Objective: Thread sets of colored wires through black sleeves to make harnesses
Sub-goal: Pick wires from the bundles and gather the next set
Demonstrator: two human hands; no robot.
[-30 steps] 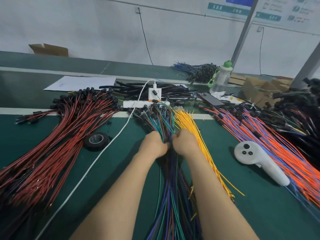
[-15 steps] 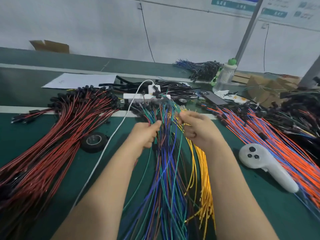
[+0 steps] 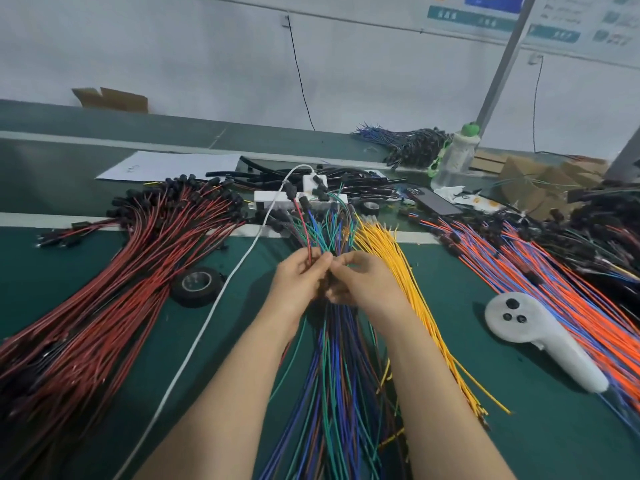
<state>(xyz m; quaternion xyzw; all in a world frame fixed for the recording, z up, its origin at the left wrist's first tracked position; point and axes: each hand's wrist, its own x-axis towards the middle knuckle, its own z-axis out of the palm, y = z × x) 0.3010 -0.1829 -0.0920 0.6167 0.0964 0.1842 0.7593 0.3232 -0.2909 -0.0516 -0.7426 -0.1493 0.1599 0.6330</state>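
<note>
While both hands [image 3: 332, 282] meet, they pinch mixed wires [image 3: 332, 375].

This is a wire-harness assembly workshop. A long green workbench [image 3: 540, 445] carries heaps of colored wires [image 3: 104, 306] from left to right, with loose black sleeves [image 3: 349, 176] farther back, a black tape roll [image 3: 196, 286], and printed charts [image 3: 485, 15] on the far wall.

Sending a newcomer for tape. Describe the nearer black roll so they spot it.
On the green table, look between the red wire pile and the white cable. The black tape roll lies flat there; the other roll sits farther back.
</note>
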